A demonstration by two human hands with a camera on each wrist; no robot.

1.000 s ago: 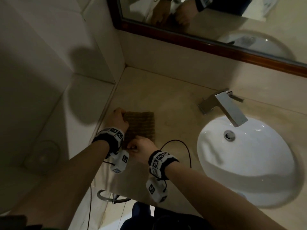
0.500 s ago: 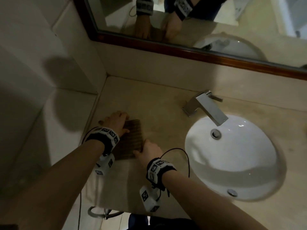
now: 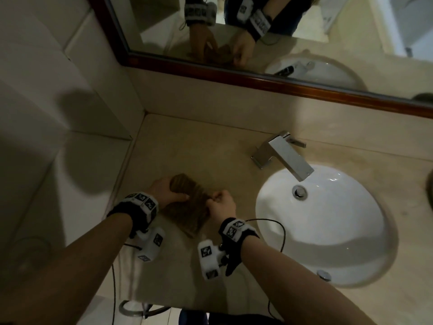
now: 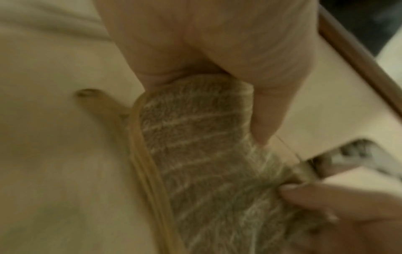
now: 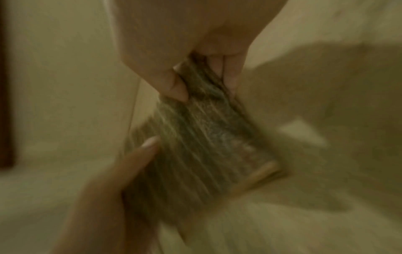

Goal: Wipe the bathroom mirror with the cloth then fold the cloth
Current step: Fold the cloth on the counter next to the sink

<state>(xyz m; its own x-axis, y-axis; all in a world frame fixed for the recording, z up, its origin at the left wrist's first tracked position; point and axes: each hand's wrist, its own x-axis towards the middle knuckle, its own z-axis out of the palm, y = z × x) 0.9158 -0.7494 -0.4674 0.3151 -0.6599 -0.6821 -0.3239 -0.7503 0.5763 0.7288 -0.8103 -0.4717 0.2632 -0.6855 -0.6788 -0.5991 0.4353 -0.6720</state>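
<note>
A brown ribbed cloth, folded small, is held just above the beige counter left of the sink. My left hand grips its far left end, thumb on top. My right hand pinches its right edge between thumb and fingers. The left wrist view shows the cloth under my left thumb, with its tan hem along the left side. In the blurred right wrist view my right hand pinches a corner of the cloth. The wood-framed mirror hangs above and reflects both hands.
A white oval sink with a chrome faucet lies to the right. A tiled wall closes the left side. A black cable loops over the counter by my right wrist. A metal ring hangs below the counter's front edge.
The cloth lay flat under both hands; now both hands grip it and have lifted and turned it. My head has tilted up, showing more mirror.
</note>
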